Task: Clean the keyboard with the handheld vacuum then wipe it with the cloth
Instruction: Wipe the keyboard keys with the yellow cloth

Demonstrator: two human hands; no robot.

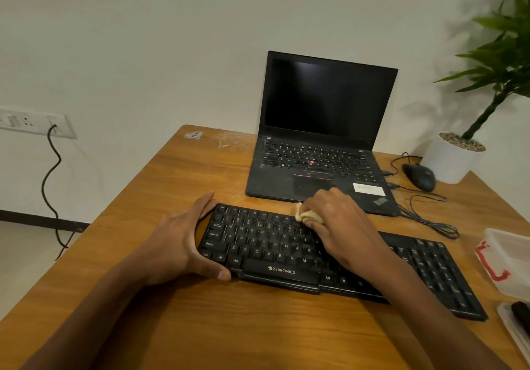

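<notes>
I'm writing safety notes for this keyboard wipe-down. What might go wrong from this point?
1. The right hand rubs the cloth near the keyboard's far edge, just short of the open laptop; a long stroke may bump it.
2. Cables loop beside the keyboard's right part; wiping that way might snag them and tug the mouse.
3. Only the left hand steadies the keyboard, at its left end; hard rubbing could swing the right end toward the plastic box.

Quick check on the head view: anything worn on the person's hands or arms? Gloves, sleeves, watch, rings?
Nothing worn that shows. The left hand and right hand are bare, with no gloves and no rings on the fingers in view. Both forearms are bare down to the bottom edge of the frame: no sleeve, watch or band visible.
</notes>
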